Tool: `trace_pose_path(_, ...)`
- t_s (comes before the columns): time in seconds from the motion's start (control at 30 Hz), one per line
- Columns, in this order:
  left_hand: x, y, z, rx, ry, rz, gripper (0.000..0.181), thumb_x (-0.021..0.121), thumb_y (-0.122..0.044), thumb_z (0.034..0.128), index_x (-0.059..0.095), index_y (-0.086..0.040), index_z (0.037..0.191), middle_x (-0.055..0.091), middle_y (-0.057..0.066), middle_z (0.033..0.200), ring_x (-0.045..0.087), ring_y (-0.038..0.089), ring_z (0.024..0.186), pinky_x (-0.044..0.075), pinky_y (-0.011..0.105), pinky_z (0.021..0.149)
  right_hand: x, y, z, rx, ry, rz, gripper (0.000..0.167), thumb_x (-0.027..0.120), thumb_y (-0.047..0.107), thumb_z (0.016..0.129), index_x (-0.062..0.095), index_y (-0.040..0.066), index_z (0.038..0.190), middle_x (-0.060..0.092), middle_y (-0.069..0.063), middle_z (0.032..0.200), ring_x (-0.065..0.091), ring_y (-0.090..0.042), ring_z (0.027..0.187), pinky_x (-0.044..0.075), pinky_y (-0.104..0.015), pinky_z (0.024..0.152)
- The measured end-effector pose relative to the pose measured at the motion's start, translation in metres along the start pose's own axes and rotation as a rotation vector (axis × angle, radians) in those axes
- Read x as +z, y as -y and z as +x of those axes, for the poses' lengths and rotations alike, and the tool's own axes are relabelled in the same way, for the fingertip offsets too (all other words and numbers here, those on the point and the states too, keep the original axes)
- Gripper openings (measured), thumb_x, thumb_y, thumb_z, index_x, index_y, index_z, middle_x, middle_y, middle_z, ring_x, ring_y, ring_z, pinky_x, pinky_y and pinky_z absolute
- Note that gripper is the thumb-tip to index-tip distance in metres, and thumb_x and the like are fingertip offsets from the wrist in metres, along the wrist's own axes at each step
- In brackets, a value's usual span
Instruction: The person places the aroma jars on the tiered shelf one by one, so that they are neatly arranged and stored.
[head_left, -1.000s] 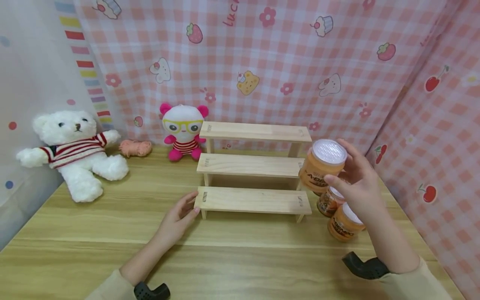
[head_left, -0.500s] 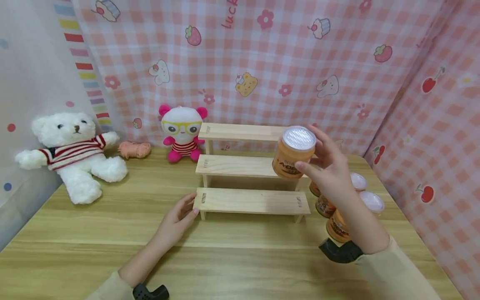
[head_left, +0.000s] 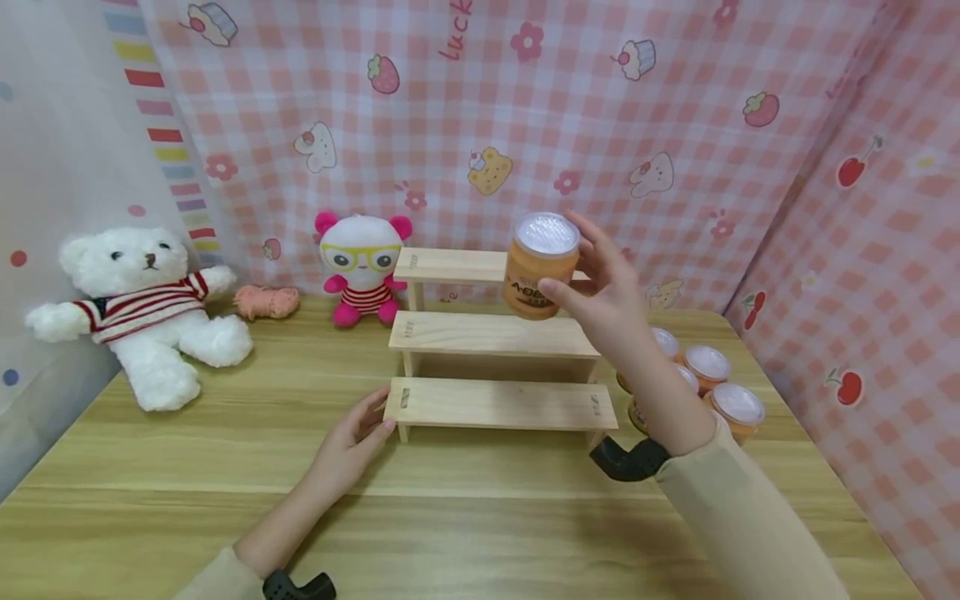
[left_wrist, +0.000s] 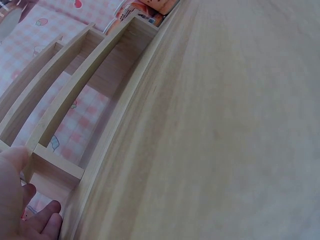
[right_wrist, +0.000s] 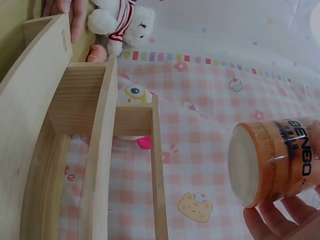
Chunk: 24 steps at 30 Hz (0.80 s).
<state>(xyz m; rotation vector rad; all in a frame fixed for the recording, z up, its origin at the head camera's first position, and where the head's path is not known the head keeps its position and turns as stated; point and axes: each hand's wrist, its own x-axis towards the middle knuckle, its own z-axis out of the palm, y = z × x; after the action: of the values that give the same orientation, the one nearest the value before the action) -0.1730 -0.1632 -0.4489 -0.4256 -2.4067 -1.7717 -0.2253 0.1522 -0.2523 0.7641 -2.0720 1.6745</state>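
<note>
My right hand [head_left: 611, 292] holds an orange jar [head_left: 536, 275] with a clear lid, thumb in front and fingers behind. The jar is upright, in front of the top step of a three-step wooden shelf [head_left: 502, 404] in the head view. In the right wrist view, the jar [right_wrist: 280, 160] is apart from the shelf [right_wrist: 102, 145], its pale base showing. My left hand [head_left: 348, 446] rests at the left end of the lowest step, its thumb against the front corner. The left wrist view shows the left hand's [left_wrist: 25, 205] thumb on the step end, with other fingers loosely bent beside the support.
Several similar jars [head_left: 707, 363] stand right of the shelf, partly behind my right forearm. A panda-like doll [head_left: 362, 267] sits behind left of the shelf. Farther left are pink yarn [head_left: 266, 302] and a white teddy bear [head_left: 150, 308]. A checked curtain [head_left: 435, 117] hangs behind.
My right hand has carried the jar left and upward, from beside the shelf's right end to in front of its top step. More of the standing jars' lids show. My left hand stays at the shelf.
</note>
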Motion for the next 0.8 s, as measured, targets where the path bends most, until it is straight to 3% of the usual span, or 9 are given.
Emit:
trace_pose_path(0.37,0.000,0.000,0.000,0.011,0.003,-0.005,0.050,0.058,-0.015,0.0974,0.042,-0.003,0.143,0.047,0.018,0.140,0.052,0.033,0.118,0.047,0.033,0.094,0.025,-0.005,0.033,0.015,-0.001,0.027,0.067,0.072,0.008,0.087,0.041,0.019,0.145,0.056,-0.009,0.130,0.057,-0.024,0.109,0.050,-0.043,0.091)
trace_pose_path(0.63,-0.001,-0.003,-0.001,-0.020,0.004,-0.009,0.049,0.057,-0.016,0.0978,0.042,-0.004,0.143,0.047,0.018,0.140,0.051,0.032,0.120,0.046,0.033,0.095,0.045,-0.014,0.053,0.083,-0.029,0.044,0.069,0.074,0.015,0.086,0.040,0.020,0.146,0.056,-0.007,0.130,0.056,-0.022,0.110,0.049,-0.038,0.090)
trace_pose_path(0.8,-0.001,-0.003,0.000,-0.007,0.013,-0.018,0.049,0.057,-0.014,0.0979,0.041,-0.002,0.143,0.047,0.020,0.139,0.051,0.034,0.120,0.045,0.035,0.096,0.054,-0.024,0.063,0.085,-0.038,0.057,0.069,0.073,0.015,0.086,0.039,0.019,0.147,0.055,-0.007,0.130,0.056,-0.022,0.109,0.050,-0.037,0.089)
